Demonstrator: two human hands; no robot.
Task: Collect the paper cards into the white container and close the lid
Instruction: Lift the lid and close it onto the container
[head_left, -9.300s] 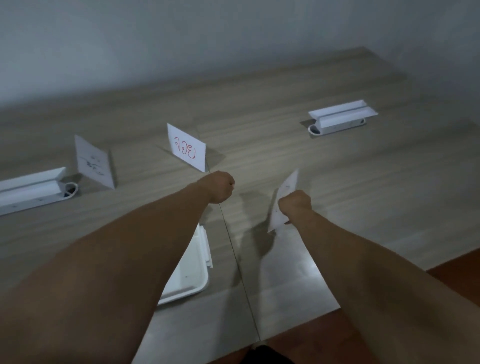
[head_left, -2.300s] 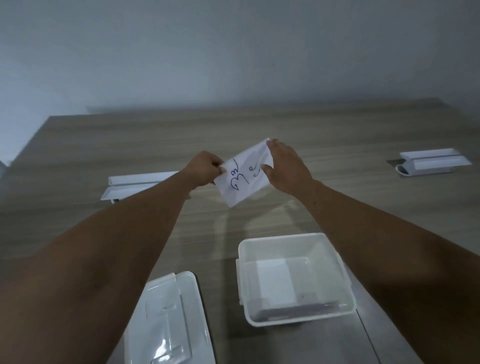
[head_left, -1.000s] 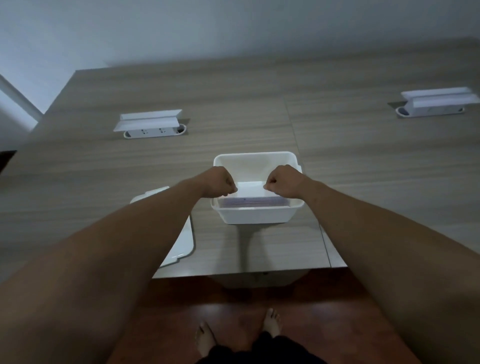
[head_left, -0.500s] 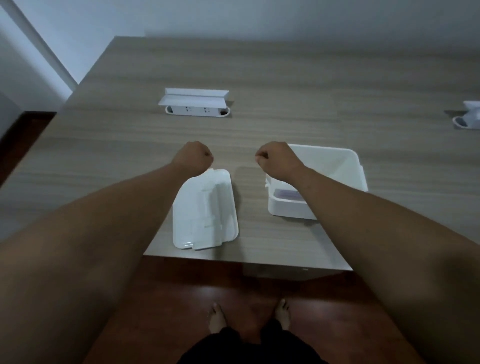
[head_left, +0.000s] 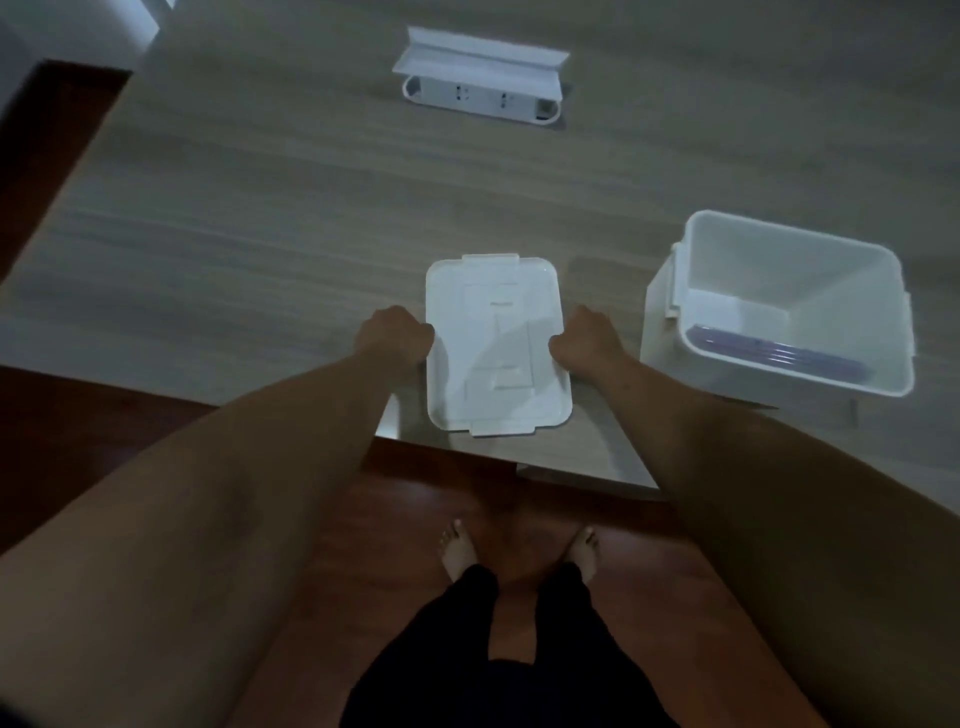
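Observation:
The white lid lies flat on the wooden table near its front edge. My left hand curls against the lid's left edge and my right hand curls against its right edge, both gripping it. The white container stands open to the right of the lid. Inside it, the paper cards lie stacked against the near wall, showing as thin purple-tinted edges. No loose card is seen on the table.
A white power socket box with its flap up sits at the back of the table. The table's front edge runs just below the lid. Below it are a red-brown floor and my bare feet.
My hands left the container after setting the cards in it, moved left to the lid and closed on its two sides. The view has swung left and down.

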